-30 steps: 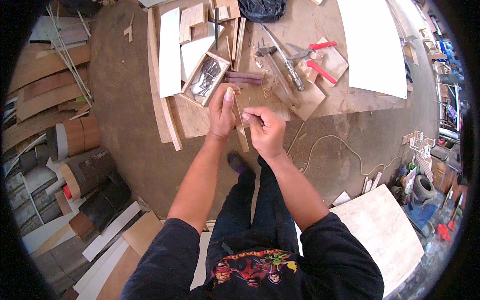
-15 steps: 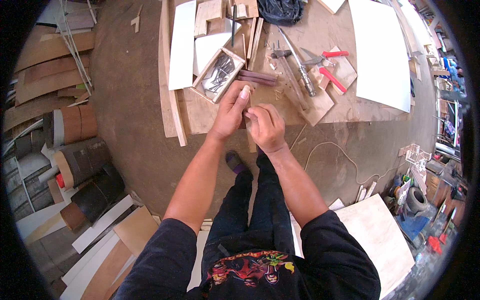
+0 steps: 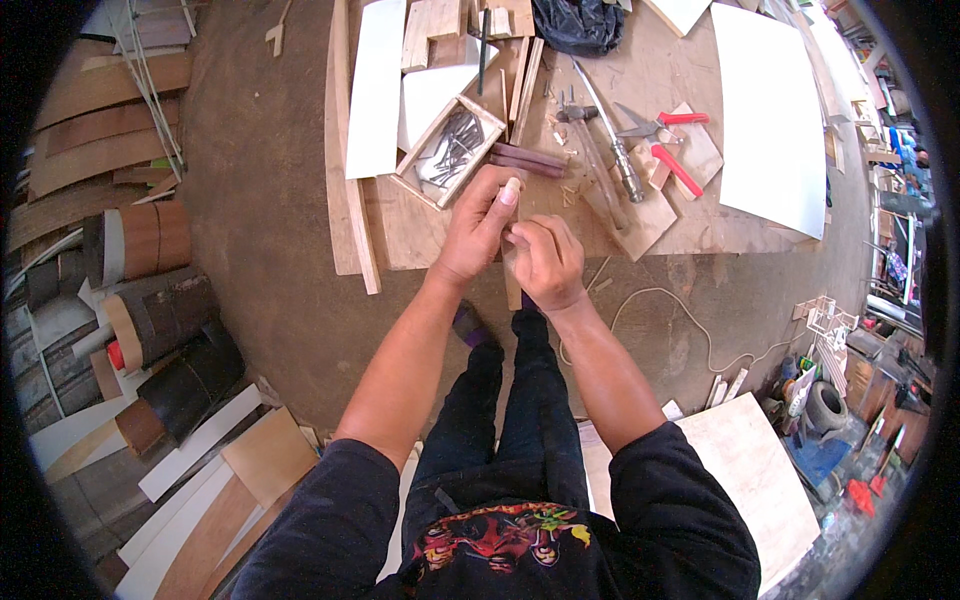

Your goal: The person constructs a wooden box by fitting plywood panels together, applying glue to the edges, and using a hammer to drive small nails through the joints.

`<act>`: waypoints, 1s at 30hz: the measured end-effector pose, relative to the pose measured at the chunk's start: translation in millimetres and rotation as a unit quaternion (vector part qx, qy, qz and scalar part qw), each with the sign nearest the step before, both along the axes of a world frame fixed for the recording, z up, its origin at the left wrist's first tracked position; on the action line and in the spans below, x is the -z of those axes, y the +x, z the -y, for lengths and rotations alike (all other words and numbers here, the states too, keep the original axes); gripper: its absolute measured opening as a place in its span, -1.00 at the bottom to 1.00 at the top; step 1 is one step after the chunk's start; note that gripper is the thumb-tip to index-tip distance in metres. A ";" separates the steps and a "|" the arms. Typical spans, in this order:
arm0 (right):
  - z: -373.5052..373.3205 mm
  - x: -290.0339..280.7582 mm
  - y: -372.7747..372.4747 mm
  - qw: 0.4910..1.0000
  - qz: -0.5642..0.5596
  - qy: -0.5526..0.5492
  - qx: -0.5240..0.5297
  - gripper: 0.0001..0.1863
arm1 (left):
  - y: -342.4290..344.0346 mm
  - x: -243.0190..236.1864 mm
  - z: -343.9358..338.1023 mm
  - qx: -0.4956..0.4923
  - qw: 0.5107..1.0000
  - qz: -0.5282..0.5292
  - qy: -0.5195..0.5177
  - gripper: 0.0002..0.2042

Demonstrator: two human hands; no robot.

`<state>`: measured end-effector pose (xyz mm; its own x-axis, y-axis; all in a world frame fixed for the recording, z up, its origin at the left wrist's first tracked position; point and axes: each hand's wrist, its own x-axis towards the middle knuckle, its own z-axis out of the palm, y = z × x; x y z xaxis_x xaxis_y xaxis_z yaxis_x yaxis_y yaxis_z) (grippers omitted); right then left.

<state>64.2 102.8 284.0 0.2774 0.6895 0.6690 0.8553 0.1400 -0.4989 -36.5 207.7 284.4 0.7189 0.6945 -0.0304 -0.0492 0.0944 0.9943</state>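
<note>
My left hand [image 3: 476,225] is closed around a narrow wooden strip [image 3: 512,285], whose lower end shows below my hands over the floor. Its upper part is mostly covered by my fingers. Right beside it, my right hand [image 3: 548,262] is closed in a pinch against the strip; what lies between its fingertips is hidden. Just beyond my left hand is a small wooden box [image 3: 408,180] of nails [image 3: 458,145]. Dark reddish wood pieces [image 3: 530,160] lie next to the box. A hammer [image 3: 597,160] rests on the table to the right.
The wooden table [image 3: 700,245] also bears a long screwdriver [image 3: 608,130], red-handled snips [image 3: 678,170], white panels [image 3: 765,120] and a black plastic bag [image 3: 578,25]. Rolled sheets [image 3: 175,310] and boards stand at left. A pale cord [image 3: 690,310] curls across the floor.
The table and its things sit slightly farther right in the picture, as the view has shifted. My hands stay together, with much the same grip.
</note>
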 end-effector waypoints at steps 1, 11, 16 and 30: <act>0.0 -0.3 0.4 1.000 0.000 -0.001 -0.002 -0.70 | 0.0 -1.2 0.2 -0.001 1.000 -0.001 -0.003 -0.69; -4.3 -15.5 6.4 0.997 0.060 -0.046 -0.012 -0.84 | 0.4 8.9 -1.1 -0.016 0.999 0.028 0.020 -0.75; -3.3 -28.6 13.0 0.989 0.102 -0.095 -0.054 -0.77 | 0.9 12.8 -1.5 -0.017 0.998 0.043 0.036 -0.75; 14.5 -8.5 -0.5 0.997 -0.050 -0.049 -0.021 -0.73 | 1.6 4.9 2.7 -0.027 0.999 0.005 -0.030 -0.75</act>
<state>63.6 88.3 292.5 0.3090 0.7627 0.5681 0.7944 0.1214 -0.5951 -34.9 205.0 279.5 0.6807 0.7295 -0.0662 -0.0658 0.1509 0.9864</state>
